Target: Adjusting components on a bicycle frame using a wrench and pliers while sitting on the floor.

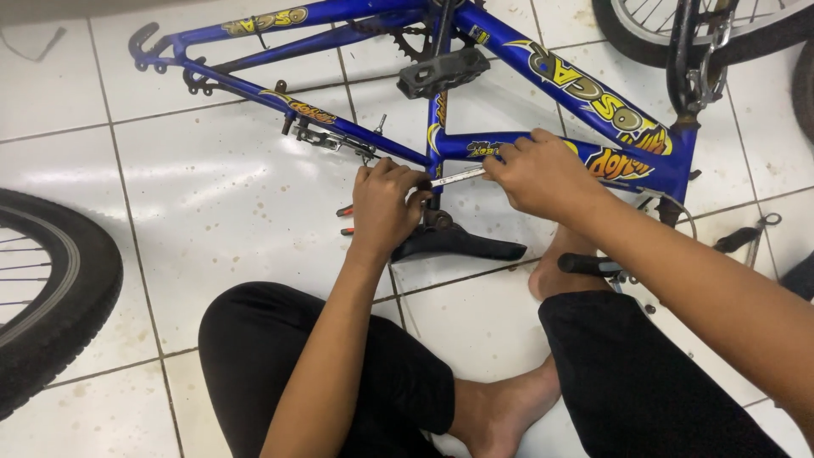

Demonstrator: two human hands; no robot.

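We sit on the tiled floor (212,195), knees nearest. Our left hand (386,208) closes its grip by the crank (437,199) above the near pedal (458,244); our right hand (543,174) clamps the wrench (458,176). We judge it best kept square on the fitting. It lies nearly level, left to right, against the blue frame (543,76).
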